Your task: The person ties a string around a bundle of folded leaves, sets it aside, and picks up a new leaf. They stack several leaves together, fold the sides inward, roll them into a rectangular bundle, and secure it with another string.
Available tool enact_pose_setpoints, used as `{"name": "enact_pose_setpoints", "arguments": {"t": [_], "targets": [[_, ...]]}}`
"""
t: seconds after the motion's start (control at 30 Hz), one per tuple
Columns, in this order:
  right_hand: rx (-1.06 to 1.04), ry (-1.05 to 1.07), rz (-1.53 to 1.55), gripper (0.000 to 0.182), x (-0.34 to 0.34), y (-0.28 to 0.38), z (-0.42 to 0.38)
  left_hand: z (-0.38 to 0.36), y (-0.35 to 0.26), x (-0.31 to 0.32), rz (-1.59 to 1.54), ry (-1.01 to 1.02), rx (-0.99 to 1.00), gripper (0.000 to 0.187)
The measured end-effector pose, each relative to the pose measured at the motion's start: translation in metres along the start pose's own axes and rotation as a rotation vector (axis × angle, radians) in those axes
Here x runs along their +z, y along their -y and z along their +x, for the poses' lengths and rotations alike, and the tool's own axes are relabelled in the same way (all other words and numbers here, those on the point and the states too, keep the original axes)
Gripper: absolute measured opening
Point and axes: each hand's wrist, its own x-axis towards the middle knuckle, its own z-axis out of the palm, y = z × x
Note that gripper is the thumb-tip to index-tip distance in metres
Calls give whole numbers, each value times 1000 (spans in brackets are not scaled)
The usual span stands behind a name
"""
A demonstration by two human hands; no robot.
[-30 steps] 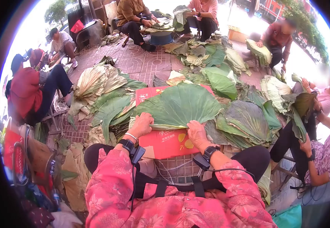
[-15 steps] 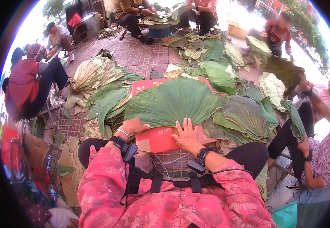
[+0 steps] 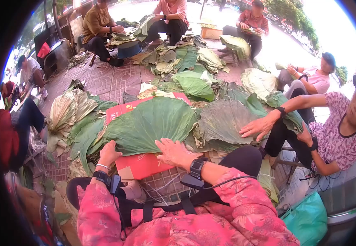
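Note:
A large green leaf (image 3: pixel 151 123) lies spread over a red cardboard sheet (image 3: pixel 139 164) in front of my knees. At the leaf's lower left edge is my left hand (image 3: pixel 109 153), its thumb pointing toward the leaf and its other fingers partly hidden. My right hand (image 3: pixel 174 152) rests on the lower right edge of the leaf, palm down with fingers spread. Just right of it, a co-worker's hand (image 3: pixel 258 128) touches a darker grey-green leaf (image 3: pixel 225 121).
Piles of leaves lie at the left (image 3: pixel 69 110) and beyond the cardboard (image 3: pixel 194 84). Several people sit around on low seats. A co-worker in a patterned top (image 3: pixel 337 131) sits close on the right, near a green bag (image 3: pixel 307 219).
The view has turned rightward, so the scene sits further left. The co-worker on the right has lowered a raised hand onto the dark leaf. My hands remain by the green leaf.

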Motion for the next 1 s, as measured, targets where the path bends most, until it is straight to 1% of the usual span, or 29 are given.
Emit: {"name": "enact_pose_setpoints", "arguments": {"t": [0.03,0.07,0.1,0.17,0.2,0.23,0.27,0.33,0.4,0.43,0.47,0.5,0.57,0.63,0.67,0.7,0.77,0.83,0.87,0.97,1.0], "targets": [[-24,-14,-5,65,-16,-8,-6,1,-2,-2,9,5,-25,49],[-29,-64,-19,63,-30,-22,-12,0,-6,-6,16,-18,-27,43],[-36,-113,-35,61,-47,-41,-20,-1,-10,-7,22,-86,11,42],[30,-66,-32,57,-84,-92,-37,-3,-14,-9,32,-225,80,39],[109,-128,-89,58,-105,-112,-57,-2,-15,-10,-55,-213,116,37],[149,-88,-44,62,-123,-144,-69,-2,-16,-7,-112,-209,141,37],[128,-107,-167,58,-138,-166,-92,0,-16,-3,-168,-206,167,37],[325,130,-281,67,-158,-200,-130,4,-20,5,-264,-190,211,37],[481,310,-311,76,-150,-214,-165,7,-27,17,-344,-163,243,36],[521,379,-318,81,-143,-214,-177,7,-35,22,-323,-222,285,36],[496,299,-206,82,-128,-230,-191,3,-45,24,-295,-282,315,35],[383,89,-92,67,-107,-256,-204,-2,-53,23,-260,-347,341,35],[205,-186,-177,43,-86,-285,-213,-15,-80,8,-126,-305,248,34],[403,-284,261,26,-101,-261,-204,-6,-74,26,-250,-286,305,36],[377,-348,278,21,-119,-241,-198,0,-74,30,-314,-279,344,36],[450,-426,305,22,-127,-239,-192,0,-79,25,-400,-205,319,38],[610,-420,553,23,-158,-223,-175,-6,-94,9,-575,-46,272,41],[409,-463,591,22,-193,-175,-157,-9,-110,-4,-714,45,318,52],[351,-431,620,22,-204,-165,-148,-10,-117,-9,-781,87,336,58],[189,-336,685,22,-228,-134,-121,-8,-135,-17,-497,-215,549,78],[149,-311,695,22,-233,-120,-113,-11,-146,-30,-482,-261,564,86]]}}
